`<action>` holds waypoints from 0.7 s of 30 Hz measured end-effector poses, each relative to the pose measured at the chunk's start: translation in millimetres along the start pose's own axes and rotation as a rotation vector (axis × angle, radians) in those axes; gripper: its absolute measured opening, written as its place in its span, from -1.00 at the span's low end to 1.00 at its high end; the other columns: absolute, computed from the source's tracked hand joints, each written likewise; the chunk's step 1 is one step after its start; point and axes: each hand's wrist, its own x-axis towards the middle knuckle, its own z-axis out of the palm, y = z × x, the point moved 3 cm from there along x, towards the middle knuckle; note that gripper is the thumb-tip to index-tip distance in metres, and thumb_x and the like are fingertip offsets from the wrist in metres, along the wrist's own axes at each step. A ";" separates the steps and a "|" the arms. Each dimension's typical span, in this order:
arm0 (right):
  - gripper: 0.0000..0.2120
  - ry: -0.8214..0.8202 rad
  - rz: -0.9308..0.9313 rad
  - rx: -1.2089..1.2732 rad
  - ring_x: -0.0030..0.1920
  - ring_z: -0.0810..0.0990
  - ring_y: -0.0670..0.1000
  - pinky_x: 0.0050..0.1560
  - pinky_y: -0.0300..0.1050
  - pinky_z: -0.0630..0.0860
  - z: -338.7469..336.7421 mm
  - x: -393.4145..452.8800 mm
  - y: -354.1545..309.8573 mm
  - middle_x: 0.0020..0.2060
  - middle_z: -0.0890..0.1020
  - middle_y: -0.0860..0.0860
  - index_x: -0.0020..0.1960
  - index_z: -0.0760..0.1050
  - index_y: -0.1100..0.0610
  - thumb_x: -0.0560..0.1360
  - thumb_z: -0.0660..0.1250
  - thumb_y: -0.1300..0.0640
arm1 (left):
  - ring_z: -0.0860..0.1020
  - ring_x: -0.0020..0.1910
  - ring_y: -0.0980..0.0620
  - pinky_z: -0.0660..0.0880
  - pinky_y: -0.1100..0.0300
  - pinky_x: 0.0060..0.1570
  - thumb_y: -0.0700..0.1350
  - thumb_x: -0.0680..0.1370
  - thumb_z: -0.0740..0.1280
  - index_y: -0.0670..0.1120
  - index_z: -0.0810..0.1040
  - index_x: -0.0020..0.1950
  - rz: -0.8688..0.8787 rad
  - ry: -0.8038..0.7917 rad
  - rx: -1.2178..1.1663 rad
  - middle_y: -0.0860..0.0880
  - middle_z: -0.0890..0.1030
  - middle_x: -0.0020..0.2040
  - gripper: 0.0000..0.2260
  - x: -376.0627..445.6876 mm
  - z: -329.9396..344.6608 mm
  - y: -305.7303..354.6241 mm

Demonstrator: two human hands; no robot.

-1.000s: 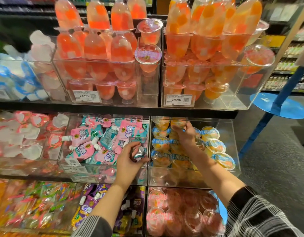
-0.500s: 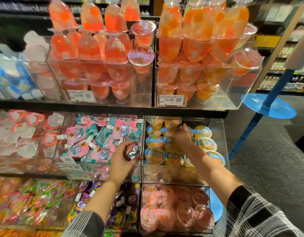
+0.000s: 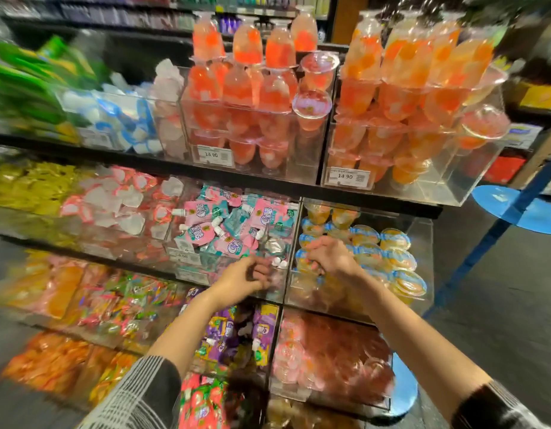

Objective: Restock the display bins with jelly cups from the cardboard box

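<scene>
Reaching into the clear display bin [image 3: 422, 243] of orange jelly cups [image 3: 395, 239] on the middle shelf, the right hand [image 3: 331, 255] sits over the bin's front-left cups with its fingers curled downward; whether they grip a cup cannot be told, as the fingertips are hidden behind the knuckles. The left hand [image 3: 244, 275] is just left of that bin, at the front edge of the neighbouring bin of pink and teal spouted pouches [image 3: 234, 224], fingers loosely curled; motion blur prevents telling whether it holds anything. Both forearms are bare, with plaid sleeves [image 3: 144, 394] pushed up near the elbows.

Within the jelly-cup bin, blue-and-orange-lidded cups lie in rows toward its rear and right side, some tilted on edge; the front of the bin is less filled. Directly below this bin, a bin of pink-lidded jelly cups [image 3: 299, 351] is visible. Directly above it, on the upper shelf, a bin holds stacked goblet-shaped orange jellies [image 3: 401, 97] with a price tag [image 3: 348, 176] reading 14.90. Left of that stands a matching bin of red goblet jellies [image 3: 246, 88]. No cardboard box is seen in this view.
</scene>
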 end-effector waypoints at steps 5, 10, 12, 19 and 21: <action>-0.88 -0.195 -0.194 -0.137 -0.62 0.42 -0.21 -0.56 -0.39 0.32 85.1 -49.1 -67.3 -0.56 0.51 -0.09 -0.14 0.49 0.12 0.48 0.35 0.32 | 0.50 -0.13 0.15 0.42 0.36 -0.04 -0.21 0.48 0.43 -0.10 0.52 0.13 -0.048 -0.144 0.372 0.06 0.56 -0.09 -0.75 -92.0 -64.3 -26.8; -0.83 -0.333 -0.427 -0.346 -0.48 0.42 -0.20 -0.30 -0.25 0.40 207.7 -110.4 -135.2 -0.40 0.54 0.01 -0.17 0.53 0.05 0.45 0.31 0.31 | 0.55 -0.13 0.15 0.47 0.22 0.04 -0.22 0.48 0.41 -0.17 0.52 0.14 -0.184 0.001 0.456 0.01 0.57 -0.06 -0.75 -236.7 -142.6 -61.3; -0.87 -0.442 -0.518 -0.466 -0.40 0.46 -0.13 -0.30 -0.28 0.39 264.8 -145.3 -159.9 -0.32 0.56 0.02 -0.04 0.57 0.11 0.46 0.30 0.27 | 0.58 -0.03 0.06 0.49 0.22 0.04 -0.20 0.49 0.41 -0.16 0.52 0.15 -0.246 0.079 0.467 -0.07 0.60 0.02 -0.75 -303.3 -171.1 -77.6; -0.76 -0.872 -0.878 -0.659 -0.20 0.50 -0.10 -0.22 -0.30 0.35 467.1 -300.5 -222.1 -0.28 0.54 -0.03 0.14 0.56 0.18 0.48 0.39 0.17 | 0.51 -0.07 0.18 0.39 0.46 -0.04 -0.19 0.51 0.40 -0.16 0.53 0.21 -0.476 0.405 0.349 0.02 0.57 0.00 -0.72 -545.5 -227.5 -130.7; -0.76 -0.979 -0.931 -0.672 -0.20 0.53 -0.08 -0.15 -0.25 0.38 518.3 -346.5 -234.0 -0.27 0.62 0.04 0.13 0.56 0.17 0.48 0.40 0.16 | 0.52 -0.05 0.16 0.37 0.48 -0.04 -0.17 0.51 0.41 -0.14 0.53 0.22 -0.555 0.511 0.293 0.01 0.58 0.01 -0.71 -611.0 -234.4 -146.2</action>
